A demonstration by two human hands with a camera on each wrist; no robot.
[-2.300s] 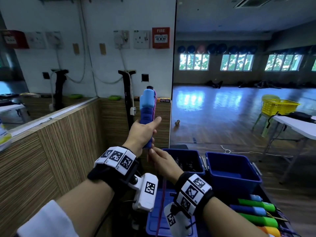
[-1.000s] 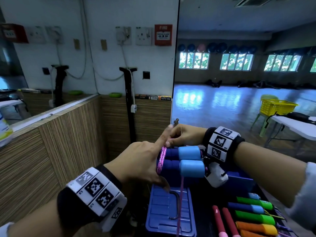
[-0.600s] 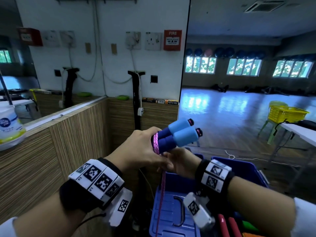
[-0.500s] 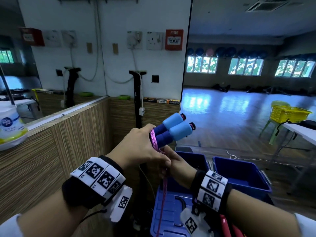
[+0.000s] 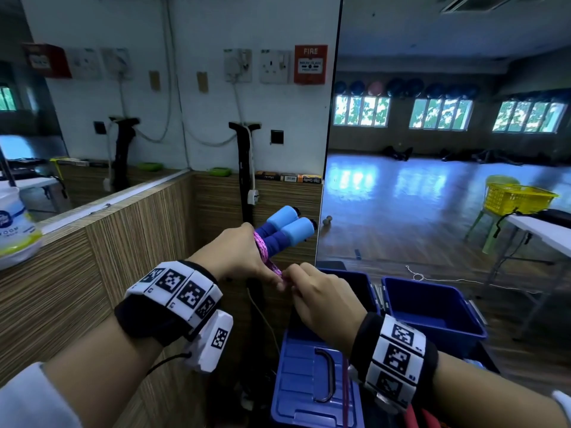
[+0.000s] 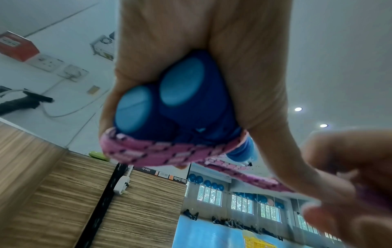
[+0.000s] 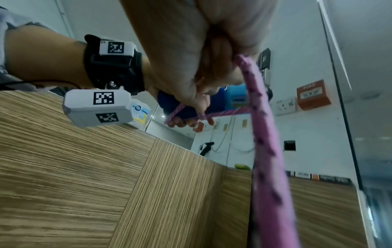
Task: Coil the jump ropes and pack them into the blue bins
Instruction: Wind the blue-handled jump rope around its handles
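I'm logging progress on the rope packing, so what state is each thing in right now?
Handles: side by side, held in the left hand.
Pink rope: looped round the handles, the rest hanging loose.
Right hand: pinching the rope.
Right bin: open.
Bin lid: lying flat, off the bins.

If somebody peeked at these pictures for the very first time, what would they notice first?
Probably the two blue jump rope handles held side by side in the left hand in the middle of the head view, with the pink rope wrapped around them. The right hand pinches that rope just below. Under the hands sit the open blue bins and a blue lid.
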